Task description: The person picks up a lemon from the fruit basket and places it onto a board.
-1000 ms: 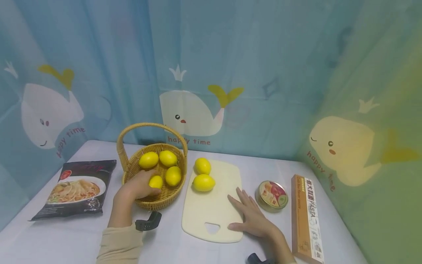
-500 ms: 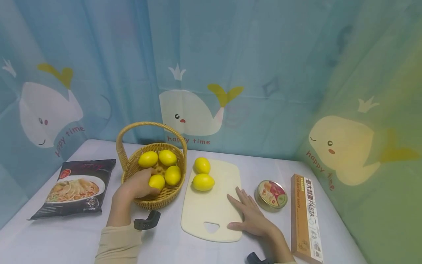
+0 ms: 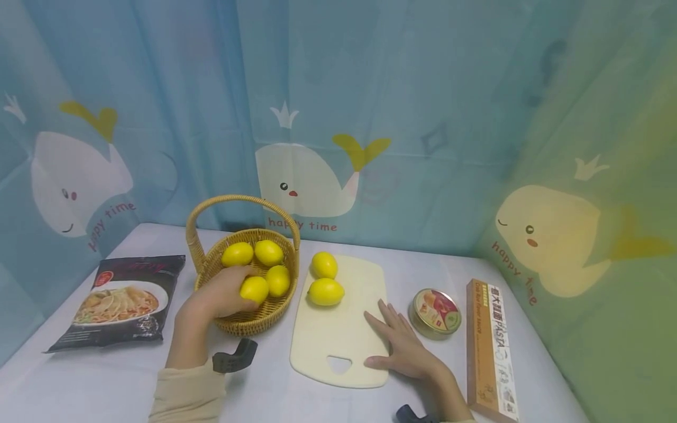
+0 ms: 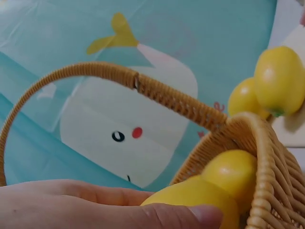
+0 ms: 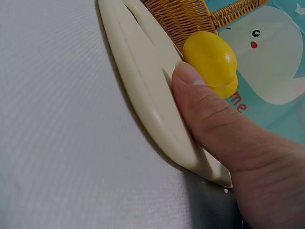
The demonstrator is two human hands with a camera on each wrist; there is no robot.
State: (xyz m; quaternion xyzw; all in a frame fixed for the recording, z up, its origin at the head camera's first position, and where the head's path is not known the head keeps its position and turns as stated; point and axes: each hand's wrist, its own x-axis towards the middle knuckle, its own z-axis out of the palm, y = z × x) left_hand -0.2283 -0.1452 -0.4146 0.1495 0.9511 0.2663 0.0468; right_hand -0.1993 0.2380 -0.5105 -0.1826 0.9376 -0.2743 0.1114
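My left hand (image 3: 228, 292) reaches into a round wicker basket (image 3: 248, 326) and grips a yellow lemon (image 3: 254, 290) between thumb and fingers. In the left wrist view the held lemon (image 4: 195, 198) sits against the thumb, and another lemon (image 4: 232, 172) lies just beyond it. Three other lemons rest in the basket, one of them (image 3: 237, 254) at the back left. Two lemons lie on the cream cutting board (image 3: 344, 335), the nearer one (image 3: 325, 292) on its side. With fingers spread, my right hand (image 3: 404, 346) rests on the board's right edge.
A round tin (image 3: 436, 314) stands right of the board, and a long pasta box (image 3: 492, 352) lies beyond it. Left of the basket is a dark noodle packet (image 3: 124, 302). The basket's tall handle (image 3: 240, 200) arches over its opening. A blue curtain (image 3: 423, 88) hangs behind the table.
The lemon in my left hand has shifted slightly right and up within the basket, along with the hand. My right hand stays in place on the board.
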